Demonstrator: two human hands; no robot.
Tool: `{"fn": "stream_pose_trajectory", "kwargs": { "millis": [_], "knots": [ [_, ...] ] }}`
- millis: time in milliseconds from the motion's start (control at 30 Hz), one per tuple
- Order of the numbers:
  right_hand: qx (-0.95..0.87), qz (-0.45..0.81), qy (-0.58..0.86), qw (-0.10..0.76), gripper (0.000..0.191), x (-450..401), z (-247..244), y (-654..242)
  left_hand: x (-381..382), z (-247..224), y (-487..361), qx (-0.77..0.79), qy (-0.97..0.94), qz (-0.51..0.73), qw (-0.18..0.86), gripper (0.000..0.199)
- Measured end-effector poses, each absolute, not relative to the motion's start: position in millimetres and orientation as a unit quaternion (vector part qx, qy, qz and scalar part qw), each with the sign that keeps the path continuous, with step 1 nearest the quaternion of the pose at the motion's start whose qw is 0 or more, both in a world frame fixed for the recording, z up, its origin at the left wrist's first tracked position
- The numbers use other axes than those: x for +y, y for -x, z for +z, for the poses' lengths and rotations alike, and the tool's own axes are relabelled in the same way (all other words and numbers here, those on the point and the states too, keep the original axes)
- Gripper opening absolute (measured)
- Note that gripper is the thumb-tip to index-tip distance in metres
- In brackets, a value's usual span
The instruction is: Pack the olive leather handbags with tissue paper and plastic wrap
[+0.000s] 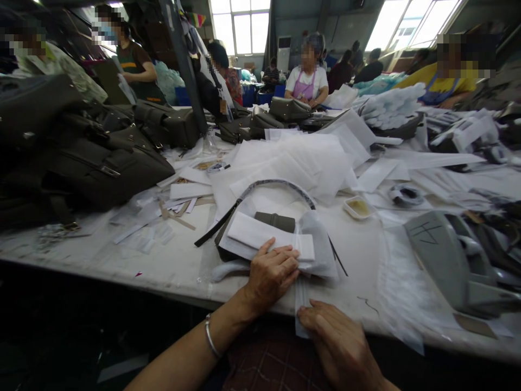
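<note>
A dark olive handbag (277, 221) lies on the table in front of me, partly covered by translucent wrapping. A folded white padding strip (248, 231) rests across it, and its black handle (280, 183), partly wrapped in clear film, arches behind. My left hand (274, 270) lies over the padding and the near side of the bag, fingers stretched out and pressing down. A translucent strip (300, 296) hangs from the bag over the table edge. Closer to me, my right hand (340, 339) pinches this strip between thumb and fingers. The fingertips' undersides are hidden.
Dark bags (93, 146) are piled at left. Behind the handbag spreads a heap of white sheets (293, 157). A small dish (358, 207) of yellowish stuff and a grey tape dispenser (448, 255) stand at right. Several people work across the table.
</note>
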State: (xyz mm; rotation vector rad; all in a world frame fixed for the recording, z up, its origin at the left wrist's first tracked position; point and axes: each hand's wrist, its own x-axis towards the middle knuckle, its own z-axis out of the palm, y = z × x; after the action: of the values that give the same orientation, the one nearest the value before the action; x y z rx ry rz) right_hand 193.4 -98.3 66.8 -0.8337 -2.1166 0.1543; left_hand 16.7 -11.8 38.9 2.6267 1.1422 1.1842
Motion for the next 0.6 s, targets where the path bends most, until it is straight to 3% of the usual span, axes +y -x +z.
{"fn": "stream_pose_trajectory", "kwargs": {
  "millis": [333, 600],
  "knots": [
    [-0.873, 0.067, 0.319, 0.361, 0.025, -57, 114, -195, -16, 37, -18, 0.354, -0.842, 0.407, 0.012, 0.008],
    [-0.878, 0.060, 0.373, 0.293, 0.017, 9, 116, -204, -24, 64, -18, 0.404, -0.825, 0.375, 0.129, 0.015]
  ]
}}
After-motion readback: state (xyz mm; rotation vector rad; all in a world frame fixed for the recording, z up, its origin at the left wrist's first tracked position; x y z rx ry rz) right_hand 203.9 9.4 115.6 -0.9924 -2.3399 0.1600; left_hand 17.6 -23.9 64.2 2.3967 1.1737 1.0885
